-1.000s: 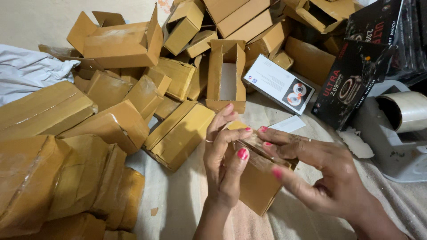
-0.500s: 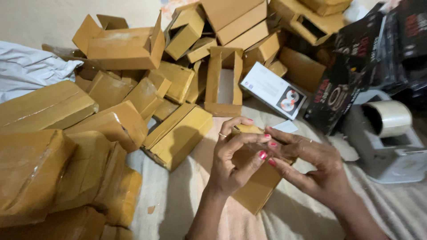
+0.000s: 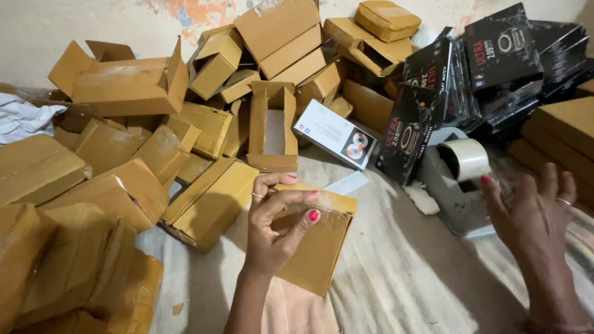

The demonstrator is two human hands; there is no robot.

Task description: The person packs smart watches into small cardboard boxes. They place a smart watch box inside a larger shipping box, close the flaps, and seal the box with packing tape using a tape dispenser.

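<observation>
Head view, looking down at two bare hands over a pale striped cloth [image 3: 402, 278]. Left hand [image 3: 278, 226], nails painted pink-red and a ring on one finger, clasped around a small brown cardboard box [image 3: 318, 247], thumb and fingers pressing on its upper edge where clear tape shines. Box lying tilted on the cloth at lower centre, just in front of the wrist. Right hand [image 3: 535, 213], also ringed, spread wide with fingers loose and holding nothing, hovering just beside a grey tape dispenser [image 3: 448, 192] carrying a roll of clear tape [image 3: 465, 158]; fingertip near the roll, contact impossible to tell. Heaped to the left and behind, many more brown cardboard boxes [image 3: 124, 185], some taped shut and wrapped in glossy film, some with flaps open, including one tall open box [image 3: 272, 127] standing near the centre. Just right of that, a white product box [image 3: 335, 133] lying at an angle. Further right, a stack of black product boxes [image 3: 489, 62] leaning against one another, near the dispenser. A small white slip of paper [image 3: 346, 183] on the cloth, between the held box and the white box. Bundle of white fabric [image 3: 25, 117] at far left edge. Pale, chipped wall [image 3: 124, 21] along the top.
</observation>
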